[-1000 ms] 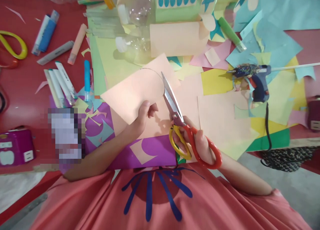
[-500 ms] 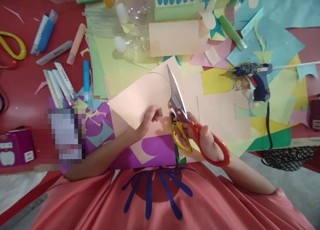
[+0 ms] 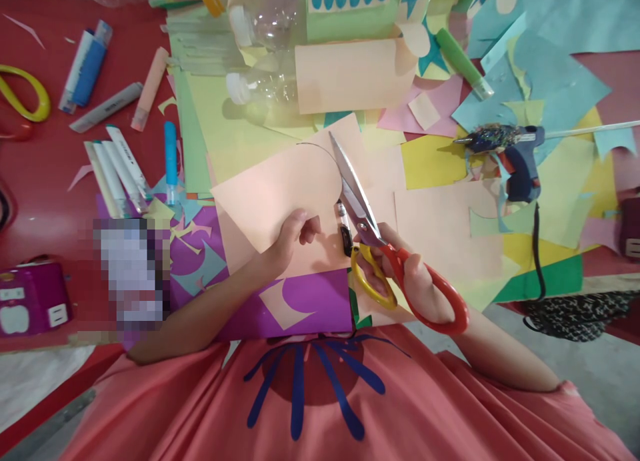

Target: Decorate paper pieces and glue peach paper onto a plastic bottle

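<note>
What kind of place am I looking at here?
Probably a craft workspace, perhaps at home or in a classroom: there's a hot glue gun, a group of white markers, and scissors in the right hand against peach paper.

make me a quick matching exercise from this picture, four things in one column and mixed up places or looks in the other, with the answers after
Things
1. silver-bladed scissors
2. peach sheet with a curved line
3. glue gun
4. clear bottles

Places or looks
A. lying on their sides, with white caps
B. gripped in the right hand
C. dark blue, with a white stick at its rear
D. held by the left hand

Pairs: 1-B, 2-D, 3-C, 4-A
</note>
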The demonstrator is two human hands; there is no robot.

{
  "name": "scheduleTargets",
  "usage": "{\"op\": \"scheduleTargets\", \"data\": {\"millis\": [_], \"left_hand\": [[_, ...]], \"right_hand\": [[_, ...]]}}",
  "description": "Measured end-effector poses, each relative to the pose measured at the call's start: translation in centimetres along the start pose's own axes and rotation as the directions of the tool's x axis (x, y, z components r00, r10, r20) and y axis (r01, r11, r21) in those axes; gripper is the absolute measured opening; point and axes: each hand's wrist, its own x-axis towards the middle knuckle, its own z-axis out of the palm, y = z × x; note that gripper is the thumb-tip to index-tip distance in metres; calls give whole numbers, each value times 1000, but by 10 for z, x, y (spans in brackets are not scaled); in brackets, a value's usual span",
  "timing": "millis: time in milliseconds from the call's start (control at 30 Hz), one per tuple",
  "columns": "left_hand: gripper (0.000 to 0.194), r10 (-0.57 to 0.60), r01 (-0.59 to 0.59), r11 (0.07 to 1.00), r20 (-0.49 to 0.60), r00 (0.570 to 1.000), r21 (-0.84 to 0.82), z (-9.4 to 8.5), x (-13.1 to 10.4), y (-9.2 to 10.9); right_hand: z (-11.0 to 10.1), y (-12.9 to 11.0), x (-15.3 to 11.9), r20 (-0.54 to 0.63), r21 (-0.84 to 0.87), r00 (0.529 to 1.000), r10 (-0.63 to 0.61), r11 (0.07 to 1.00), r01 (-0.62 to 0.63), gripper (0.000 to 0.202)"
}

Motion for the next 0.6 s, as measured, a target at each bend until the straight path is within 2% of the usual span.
{"op": "scheduleTargets", "data": {"millis": [167,367,467,600], "left_hand": [[35,63,-62,996,2,998,-56,-1,1,-8],[38,51,-60,989,-67,996,-136,-6,3,-25],[39,21,-33,990,-83,996,-141,-7,3,-26],[41,-33,29,995,-38,999,-99,-8,1,-20]], "right_hand": [[-9,8,-4,25,-55,999,-27,998,29,60],[-10,16,-3,36,17,997,-73,997,72,51],[-5,15,-4,60,52,997,-38,998,35,50],[1,14,-8,51,14,997,55,998,-55,52]]}}
